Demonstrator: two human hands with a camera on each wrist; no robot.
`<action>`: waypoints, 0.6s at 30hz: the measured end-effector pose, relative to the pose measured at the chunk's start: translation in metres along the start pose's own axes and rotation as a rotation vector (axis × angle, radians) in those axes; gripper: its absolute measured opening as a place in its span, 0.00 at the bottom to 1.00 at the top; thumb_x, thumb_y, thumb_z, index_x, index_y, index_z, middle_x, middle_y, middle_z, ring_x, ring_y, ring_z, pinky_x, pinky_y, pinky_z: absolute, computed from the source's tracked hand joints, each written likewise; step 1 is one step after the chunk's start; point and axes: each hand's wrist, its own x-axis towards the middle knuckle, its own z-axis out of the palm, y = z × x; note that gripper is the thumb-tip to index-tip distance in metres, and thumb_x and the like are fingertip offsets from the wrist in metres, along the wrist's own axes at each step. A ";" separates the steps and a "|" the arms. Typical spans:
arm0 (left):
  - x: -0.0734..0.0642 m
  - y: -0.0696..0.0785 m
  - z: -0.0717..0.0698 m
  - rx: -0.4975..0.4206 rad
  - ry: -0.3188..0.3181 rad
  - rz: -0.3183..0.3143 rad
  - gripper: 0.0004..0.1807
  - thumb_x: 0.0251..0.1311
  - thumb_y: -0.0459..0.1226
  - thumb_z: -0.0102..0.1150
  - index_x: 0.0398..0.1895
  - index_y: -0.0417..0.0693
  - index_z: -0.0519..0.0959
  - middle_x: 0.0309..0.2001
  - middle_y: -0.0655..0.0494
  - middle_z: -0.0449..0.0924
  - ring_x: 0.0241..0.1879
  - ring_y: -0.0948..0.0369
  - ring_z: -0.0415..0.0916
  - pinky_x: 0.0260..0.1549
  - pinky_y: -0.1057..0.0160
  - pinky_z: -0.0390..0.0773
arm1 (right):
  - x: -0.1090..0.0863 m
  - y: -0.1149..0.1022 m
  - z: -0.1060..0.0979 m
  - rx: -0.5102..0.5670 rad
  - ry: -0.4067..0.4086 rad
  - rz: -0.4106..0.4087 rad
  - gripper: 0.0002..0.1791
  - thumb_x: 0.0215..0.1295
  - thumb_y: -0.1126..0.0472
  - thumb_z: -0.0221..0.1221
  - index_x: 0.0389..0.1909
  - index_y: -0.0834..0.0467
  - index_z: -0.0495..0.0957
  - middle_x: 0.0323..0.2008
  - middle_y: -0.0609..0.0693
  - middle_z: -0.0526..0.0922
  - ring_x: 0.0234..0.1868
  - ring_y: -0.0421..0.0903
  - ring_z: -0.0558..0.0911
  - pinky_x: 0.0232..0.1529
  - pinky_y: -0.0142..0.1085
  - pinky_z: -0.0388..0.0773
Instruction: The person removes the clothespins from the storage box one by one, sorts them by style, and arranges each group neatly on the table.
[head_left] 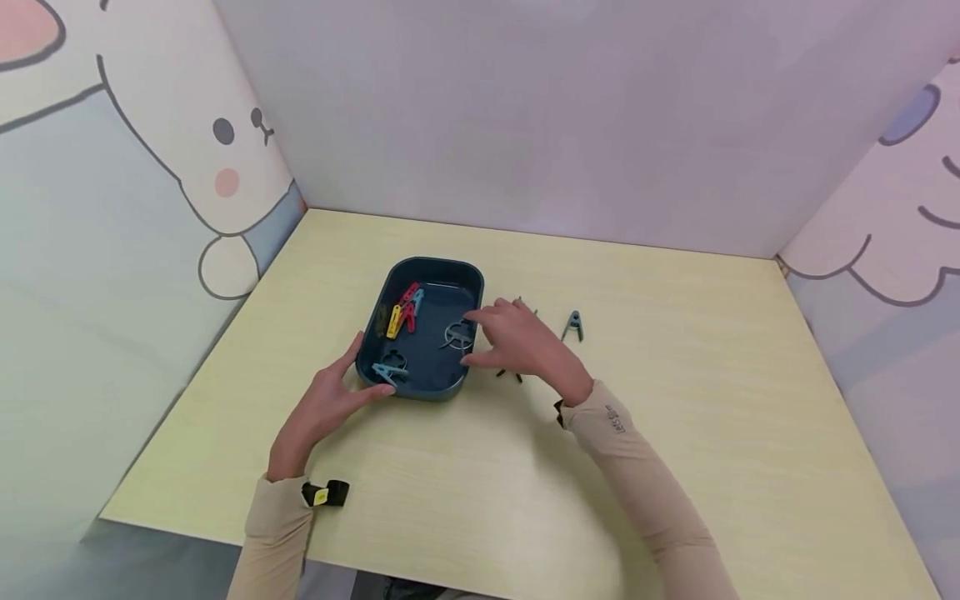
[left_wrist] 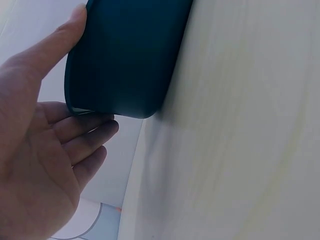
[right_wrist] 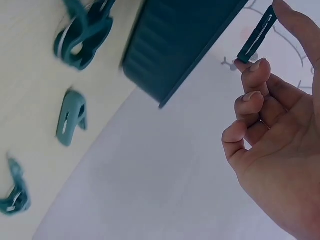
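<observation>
A dark teal tray (head_left: 429, 365) stands on the table. At its near left corner my left hand (head_left: 324, 404) holds it, thumb along the near side and fingers at the left wall. My right hand (head_left: 517, 337) is over the tray's right rim. Between its thumb and forefinger tips it pinches a teal clothespin (right_wrist: 257, 36), longwise, seen best in the right wrist view. In the tray lie a yellow clothespin (head_left: 393, 322), red clothespins (head_left: 408, 317), a blue clothespin (head_left: 417, 301) and a light blue clothespin (head_left: 388, 372) by the near left corner.
On the table right of the tray lie several teal clothespins, one (head_left: 573, 324) beyond my right hand and others partly hidden under it. A back wall (head_left: 525, 125) and printed side walls (head_left: 135, 250) enclose the pale wooden table (head_left: 712, 400).
</observation>
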 end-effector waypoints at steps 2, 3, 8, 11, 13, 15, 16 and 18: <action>0.000 0.000 0.000 -0.002 -0.001 0.004 0.60 0.63 0.58 0.69 0.85 0.47 0.42 0.79 0.31 0.48 0.77 0.33 0.47 0.68 0.32 0.59 | -0.008 0.006 -0.002 0.008 0.015 0.014 0.38 0.62 0.41 0.72 0.67 0.59 0.79 0.31 0.47 0.80 0.40 0.48 0.74 0.47 0.46 0.72; 0.000 0.000 0.000 -0.002 -0.001 0.005 0.60 0.63 0.58 0.69 0.85 0.47 0.42 0.79 0.31 0.48 0.77 0.33 0.47 0.68 0.32 0.59 | -0.011 0.009 -0.002 0.010 0.021 0.017 0.38 0.62 0.41 0.72 0.66 0.59 0.79 0.27 0.46 0.77 0.38 0.47 0.74 0.46 0.45 0.71; -0.001 -0.002 0.000 -0.006 0.003 0.009 0.60 0.63 0.58 0.70 0.85 0.47 0.42 0.80 0.31 0.48 0.77 0.33 0.47 0.68 0.32 0.58 | -0.030 0.025 0.001 0.049 0.053 0.026 0.36 0.62 0.43 0.73 0.64 0.61 0.80 0.22 0.42 0.72 0.34 0.46 0.72 0.40 0.43 0.68; 0.000 -0.002 0.000 -0.005 0.001 0.012 0.60 0.63 0.58 0.69 0.85 0.47 0.42 0.79 0.31 0.48 0.77 0.33 0.47 0.68 0.32 0.58 | -0.041 0.035 0.003 0.084 0.069 0.045 0.35 0.62 0.45 0.73 0.63 0.63 0.80 0.23 0.43 0.72 0.33 0.46 0.71 0.38 0.42 0.67; 0.000 -0.002 0.000 -0.001 0.001 0.015 0.60 0.63 0.58 0.69 0.85 0.47 0.42 0.79 0.31 0.48 0.77 0.33 0.47 0.68 0.32 0.59 | -0.047 0.040 0.003 0.099 0.078 0.061 0.35 0.61 0.46 0.74 0.63 0.64 0.80 0.24 0.44 0.72 0.33 0.47 0.70 0.38 0.43 0.66; -0.001 -0.001 0.000 -0.001 0.001 0.016 0.60 0.63 0.58 0.69 0.85 0.48 0.42 0.79 0.31 0.48 0.77 0.32 0.47 0.68 0.31 0.59 | -0.053 0.046 0.004 0.107 0.084 0.072 0.35 0.60 0.47 0.75 0.62 0.64 0.80 0.24 0.44 0.72 0.33 0.47 0.70 0.39 0.43 0.66; -0.001 -0.001 0.000 -0.004 0.000 0.016 0.60 0.63 0.58 0.69 0.85 0.48 0.42 0.79 0.31 0.48 0.77 0.32 0.47 0.68 0.31 0.59 | -0.056 0.049 0.004 0.112 0.085 0.078 0.35 0.60 0.48 0.75 0.63 0.64 0.80 0.24 0.44 0.72 0.33 0.47 0.70 0.39 0.43 0.66; -0.001 -0.001 -0.001 -0.008 -0.001 0.017 0.60 0.63 0.57 0.69 0.85 0.48 0.41 0.79 0.31 0.48 0.77 0.32 0.47 0.68 0.31 0.58 | -0.061 0.054 0.006 0.114 0.088 0.076 0.35 0.60 0.48 0.75 0.63 0.65 0.79 0.22 0.44 0.71 0.32 0.47 0.69 0.38 0.42 0.66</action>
